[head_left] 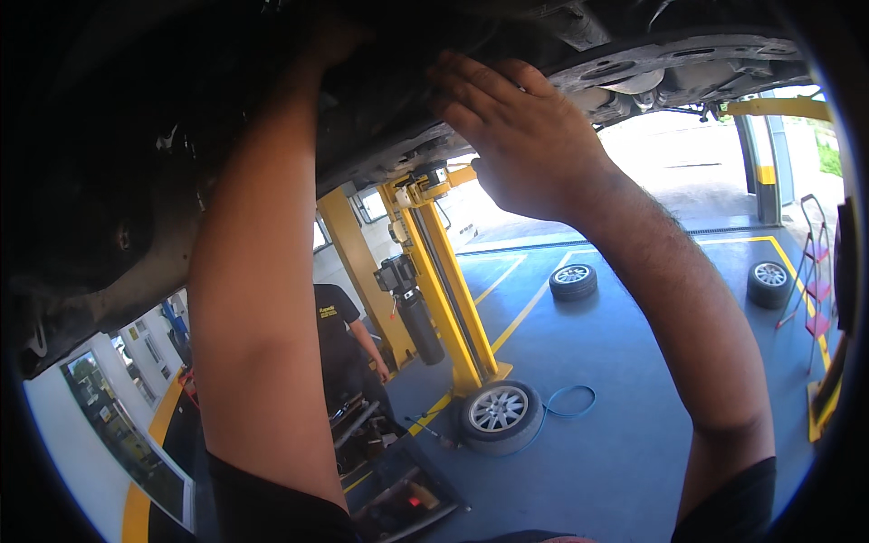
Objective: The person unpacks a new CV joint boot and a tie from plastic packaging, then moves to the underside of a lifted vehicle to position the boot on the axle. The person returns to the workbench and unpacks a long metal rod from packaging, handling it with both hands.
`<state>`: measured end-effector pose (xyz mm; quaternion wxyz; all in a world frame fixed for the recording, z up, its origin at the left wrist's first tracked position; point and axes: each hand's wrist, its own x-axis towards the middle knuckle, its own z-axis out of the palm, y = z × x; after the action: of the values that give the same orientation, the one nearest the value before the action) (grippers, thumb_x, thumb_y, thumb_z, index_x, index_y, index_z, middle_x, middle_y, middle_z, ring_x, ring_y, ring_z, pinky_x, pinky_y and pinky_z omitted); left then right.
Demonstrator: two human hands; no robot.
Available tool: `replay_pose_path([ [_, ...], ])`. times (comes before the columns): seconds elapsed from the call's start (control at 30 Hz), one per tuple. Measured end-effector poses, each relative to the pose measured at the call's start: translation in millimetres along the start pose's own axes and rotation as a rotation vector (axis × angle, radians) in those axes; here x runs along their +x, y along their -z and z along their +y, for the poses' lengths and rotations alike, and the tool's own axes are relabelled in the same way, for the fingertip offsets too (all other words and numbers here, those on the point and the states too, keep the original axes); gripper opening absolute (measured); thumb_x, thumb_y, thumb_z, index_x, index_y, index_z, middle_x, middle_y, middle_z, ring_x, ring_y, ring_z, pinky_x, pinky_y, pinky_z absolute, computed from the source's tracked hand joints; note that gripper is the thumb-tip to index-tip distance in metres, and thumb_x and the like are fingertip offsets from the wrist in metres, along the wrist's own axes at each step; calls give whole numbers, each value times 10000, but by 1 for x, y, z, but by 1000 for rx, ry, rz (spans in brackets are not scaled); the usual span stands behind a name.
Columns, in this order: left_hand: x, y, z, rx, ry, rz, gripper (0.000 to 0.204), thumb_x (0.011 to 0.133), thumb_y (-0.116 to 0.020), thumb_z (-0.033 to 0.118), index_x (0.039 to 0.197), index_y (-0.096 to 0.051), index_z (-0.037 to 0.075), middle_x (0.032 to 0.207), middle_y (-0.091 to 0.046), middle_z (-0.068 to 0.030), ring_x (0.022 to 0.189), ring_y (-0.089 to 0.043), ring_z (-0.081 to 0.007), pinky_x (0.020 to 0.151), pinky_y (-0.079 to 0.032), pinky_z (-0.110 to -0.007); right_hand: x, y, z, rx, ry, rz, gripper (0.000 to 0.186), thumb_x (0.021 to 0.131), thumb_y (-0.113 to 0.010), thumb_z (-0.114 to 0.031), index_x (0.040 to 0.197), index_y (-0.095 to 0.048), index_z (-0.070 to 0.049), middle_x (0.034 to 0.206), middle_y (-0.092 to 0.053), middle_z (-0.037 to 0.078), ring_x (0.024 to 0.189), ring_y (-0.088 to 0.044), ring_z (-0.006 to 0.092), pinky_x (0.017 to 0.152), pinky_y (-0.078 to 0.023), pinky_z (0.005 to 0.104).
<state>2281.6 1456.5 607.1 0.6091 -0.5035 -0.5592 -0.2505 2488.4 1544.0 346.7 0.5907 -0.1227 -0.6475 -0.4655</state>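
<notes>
Overhead is the dark underside of a raised vehicle (154, 136), with a grey metal arm or member (670, 50) along the top right. My left hand (335, 36) reaches up into deep shadow at the top centre; its fingers and anything in them are hidden. My right hand (511, 136) is raised against or just under the dark underbody panel, fingers extended and slightly bent; I see nothing held in it.
A yellow lift post (471, 353) stands behind, with loose wheels (498, 416) on the blue floor and a coiled hose (570, 403). Another person (339, 330) in dark clothing stands at left near a tool cart (398, 489). A pink stepladder (819, 290) is at right.
</notes>
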Motion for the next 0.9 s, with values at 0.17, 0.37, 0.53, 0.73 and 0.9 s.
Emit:
replay_pose_path([
  [0.17,-3,-2,-4,-16,-5,8,840,716,-920,214,1470,-553,177,1547,-554,-112,1431,-505,-299,1071,-384,-446,0,-1,-3,9,-20,10,574,906,-655,-86,1476,-587,-96,1643,-501,97,1599,-356,216,1269,-314,462],
  [0.37,-9,-2,-7,-38,-2,7,830,717,-920,213,1464,-560,185,1542,-561,-104,1425,-511,-294,1061,-387,-446,0,1,-4,16,-30,18,588,895,-662,-73,1477,-588,-108,1651,-497,86,1599,-359,210,1269,-313,462],
  [0.53,-14,0,-10,-64,11,2,821,717,-919,212,1459,-566,192,1538,-567,-98,1420,-517,-291,1053,-390,-446,2,7,-3,-6,10,-2,608,903,-677,-107,1502,-574,-112,1654,-494,87,1598,-362,215,1257,-333,466],
  [0.73,-18,-9,-13,-79,12,-33,812,718,-918,211,1452,-573,199,1533,-574,-91,1414,-523,-286,1042,-393,-446,5,12,0,-92,46,-60,636,904,-687,-125,1524,-550,-104,1658,-484,120,1597,-365,253,1271,-325,471],
  [0.9,-19,-15,-18,-83,19,-67,804,719,-918,211,1447,-578,206,1529,-580,-85,1409,-529,-282,1034,-395,-445,-9,35,-8,-64,1,-89,622,902,-707,-130,1504,-554,-94,1683,-432,147,1615,-326,271,1342,-229,496],
])
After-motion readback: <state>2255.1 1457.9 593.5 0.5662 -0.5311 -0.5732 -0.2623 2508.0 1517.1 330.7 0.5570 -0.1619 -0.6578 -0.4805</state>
